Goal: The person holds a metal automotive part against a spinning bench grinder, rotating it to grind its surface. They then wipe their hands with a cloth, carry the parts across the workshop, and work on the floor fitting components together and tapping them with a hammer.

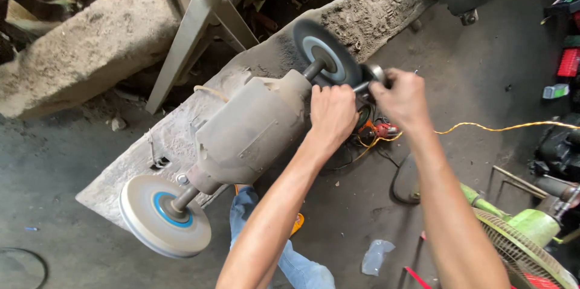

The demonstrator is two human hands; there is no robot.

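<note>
Bench polishing motor (251, 132) as landmark: dust-caked grey housing, bolted on a slanted, grit-covered stand (181, 132), shaft out of both ends. On the far end of the motor, a dark buffing wheel (326, 53) with a pale blue hub; on the near end, a cream-white buffing wheel (163, 216) with a blue ring at its centre, untouched. Just beyond the far end of the motor, right beside the dark wheel's rim, a small shiny metal piece (370, 77), short rod with a rounded head, pinched from both sides. Left hand (332, 113) clenched on the near end of the piece, knuckles up, close against the motor housing, probably for steadiness. Right hand (402, 98) closed over the rounded end, wrist bent down, fingers curled under so the exact grip cannot be told. Both forearms stretched forward from the bottom of the view, nearly parallel, converging at the wheel; two-handed hold seemingly meant to keep the small part from being snatched by the wheel. Below the motor, a blue-jeaned knee (290, 259). To the right of the motor, a yellow cable (507, 127) trailing across the concrete floor (60, 162), and further right a green fan (519, 234) lying low.
</note>
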